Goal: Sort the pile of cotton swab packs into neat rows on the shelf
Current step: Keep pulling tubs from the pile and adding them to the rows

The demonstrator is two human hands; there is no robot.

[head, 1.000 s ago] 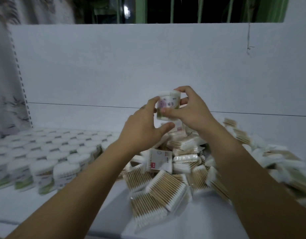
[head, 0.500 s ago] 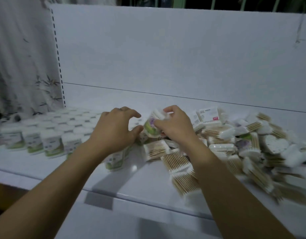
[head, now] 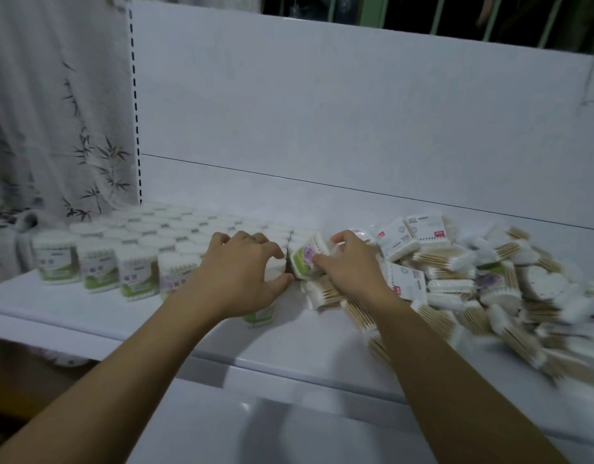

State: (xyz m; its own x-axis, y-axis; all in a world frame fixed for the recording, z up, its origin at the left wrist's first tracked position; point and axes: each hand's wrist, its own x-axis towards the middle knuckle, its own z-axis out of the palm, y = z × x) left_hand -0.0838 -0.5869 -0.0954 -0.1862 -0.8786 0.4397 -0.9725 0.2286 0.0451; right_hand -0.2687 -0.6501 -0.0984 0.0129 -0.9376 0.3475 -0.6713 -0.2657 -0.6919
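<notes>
Right hand (head: 352, 269): fingers pinch tilted tub (head: 305, 259), likely to seat it. Left hand (head: 238, 276): fingers curl over adjacent row (head: 138, 267), probably steadying; grasp unclear.

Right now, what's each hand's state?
Left hand: curled over a row tub; grip cannot be told.
Right hand: holding the tilted tub.

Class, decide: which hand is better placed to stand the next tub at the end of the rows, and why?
The right hand: it grips the tilted white round tub with a green-and-purple label, just beside the end of the rows of white-lidded tubs. The left hand sits curled over the rows' end.
</notes>
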